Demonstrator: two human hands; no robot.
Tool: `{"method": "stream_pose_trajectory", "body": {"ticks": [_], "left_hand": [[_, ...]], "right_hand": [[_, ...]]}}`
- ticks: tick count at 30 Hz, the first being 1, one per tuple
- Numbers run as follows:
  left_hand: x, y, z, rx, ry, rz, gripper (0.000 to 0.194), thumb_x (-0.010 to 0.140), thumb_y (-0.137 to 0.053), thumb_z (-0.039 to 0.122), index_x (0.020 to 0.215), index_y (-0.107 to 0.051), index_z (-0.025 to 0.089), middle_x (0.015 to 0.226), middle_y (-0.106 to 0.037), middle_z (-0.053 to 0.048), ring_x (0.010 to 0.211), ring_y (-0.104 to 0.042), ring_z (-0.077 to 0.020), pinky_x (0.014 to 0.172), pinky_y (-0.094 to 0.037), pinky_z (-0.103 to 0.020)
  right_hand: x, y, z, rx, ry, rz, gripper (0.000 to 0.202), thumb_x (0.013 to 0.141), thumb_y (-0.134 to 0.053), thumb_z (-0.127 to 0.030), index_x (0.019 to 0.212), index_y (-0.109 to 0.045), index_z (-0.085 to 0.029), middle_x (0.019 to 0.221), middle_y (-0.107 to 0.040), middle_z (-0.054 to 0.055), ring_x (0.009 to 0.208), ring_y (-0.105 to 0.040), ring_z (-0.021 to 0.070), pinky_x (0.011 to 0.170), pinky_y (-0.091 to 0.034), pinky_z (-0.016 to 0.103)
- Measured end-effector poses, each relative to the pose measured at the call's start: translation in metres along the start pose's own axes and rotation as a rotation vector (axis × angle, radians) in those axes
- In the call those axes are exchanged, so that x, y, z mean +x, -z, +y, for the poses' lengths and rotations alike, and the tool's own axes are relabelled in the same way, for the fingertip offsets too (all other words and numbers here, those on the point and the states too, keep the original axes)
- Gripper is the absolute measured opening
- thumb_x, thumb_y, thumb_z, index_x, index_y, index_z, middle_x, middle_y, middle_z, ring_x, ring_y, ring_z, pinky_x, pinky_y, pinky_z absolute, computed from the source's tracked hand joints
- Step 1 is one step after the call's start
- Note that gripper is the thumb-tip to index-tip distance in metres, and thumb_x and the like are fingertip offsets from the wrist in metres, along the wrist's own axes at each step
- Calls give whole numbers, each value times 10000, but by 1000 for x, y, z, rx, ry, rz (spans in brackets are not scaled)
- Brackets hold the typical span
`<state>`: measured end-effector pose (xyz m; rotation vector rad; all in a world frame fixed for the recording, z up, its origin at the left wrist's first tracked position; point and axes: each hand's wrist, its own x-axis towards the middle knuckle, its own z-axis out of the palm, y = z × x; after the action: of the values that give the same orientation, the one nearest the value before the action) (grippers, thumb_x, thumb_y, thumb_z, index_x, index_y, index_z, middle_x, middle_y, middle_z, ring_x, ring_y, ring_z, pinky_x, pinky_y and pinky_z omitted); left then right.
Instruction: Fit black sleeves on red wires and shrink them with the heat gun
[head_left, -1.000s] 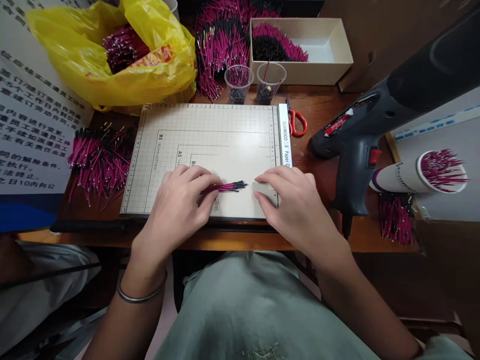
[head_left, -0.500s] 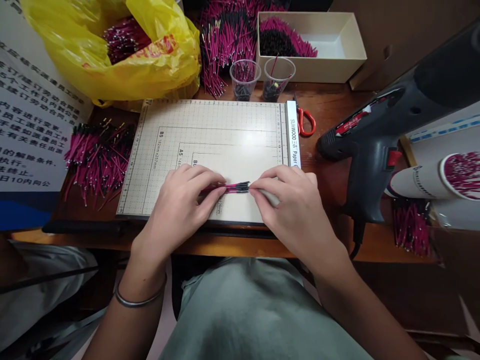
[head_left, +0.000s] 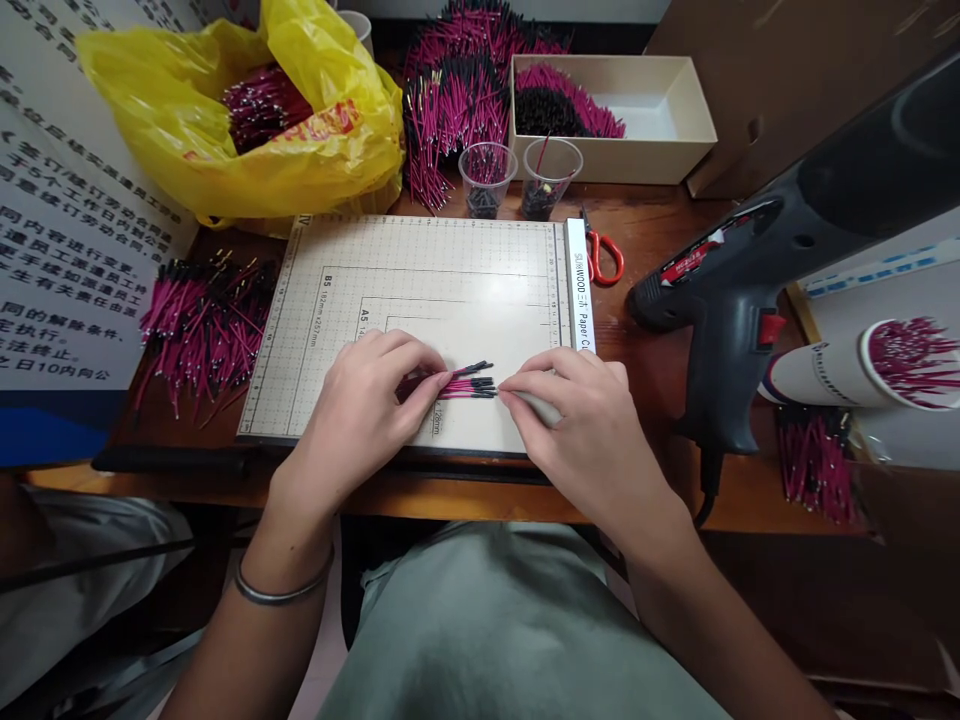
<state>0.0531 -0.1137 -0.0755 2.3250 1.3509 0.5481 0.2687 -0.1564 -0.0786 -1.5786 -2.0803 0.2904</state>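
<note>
Over the gridded paper cutter board [head_left: 465,260], my left hand [head_left: 379,395] pinches a small bundle of pink wires [head_left: 466,386] between thumb and fingers. Their black-sleeved ends point right and are fanned apart. My right hand [head_left: 577,405] is closed in a pinch just right of those ends. A pale object [head_left: 541,408] lies under its fingers, mostly covered; what the fingertips themselves grip is too small to make out.
Behind the board are a yellow bag [head_left: 330,150], two clear cups [head_left: 487,180] and a box of wires [head_left: 637,160]. Red-handled scissors [head_left: 606,260] and a heat gun [head_left: 727,310] lie right. Another wire pile [head_left: 206,330] is left.
The wire ends between my hands have spread apart, with some angled up and away from the others. The whole view has shifted slightly.
</note>
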Motion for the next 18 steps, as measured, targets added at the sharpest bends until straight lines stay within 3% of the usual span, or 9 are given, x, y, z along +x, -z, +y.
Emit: {"method": "stream_pose_trajectory", "body": {"ticks": [4,9,14,16,18], "left_hand": [[-1,1,1,4,4,-3,200,1043,-576,298,971,-729,191,965,-742,-45,920,-654,-226,833,-480,-365],[-3,13,7,132,-93,-85,265,966,-710,383,1115,-719,164,1062,-732,-77,959,-672,-270,838,-523,-398],[21,24,38,459,-68,-435,200,1003,-544,145,1061,-735,137,965,-730,-105,849,-712,-271,721,-550,-379],[35,26,56,539,-31,-554,302,933,-491,0,1029,-750,120,954,-749,-133,805,-728,-253,683,-542,-344],[46,26,68,536,-17,-596,350,855,-490,-72,952,-767,117,917,-767,-142,812,-746,-246,680,-547,-312]], "right_hand": [[0,2,-1,-24,11,54,145,926,-677,-148,830,-755,-223,957,-736,27,846,-647,180,739,-338,349],[-7,17,2,-16,10,212,108,918,-695,-132,863,-727,-219,929,-743,22,811,-681,155,731,-424,334],[-23,24,20,94,-47,374,73,904,-726,-135,919,-738,-206,895,-723,3,789,-669,107,661,-471,268],[-27,24,27,102,-47,400,75,903,-724,-121,916,-740,-194,861,-708,-3,745,-646,87,615,-471,235],[-28,24,30,112,-37,414,84,902,-722,-110,909,-742,-191,834,-694,-12,700,-615,70,592,-476,205]]}}
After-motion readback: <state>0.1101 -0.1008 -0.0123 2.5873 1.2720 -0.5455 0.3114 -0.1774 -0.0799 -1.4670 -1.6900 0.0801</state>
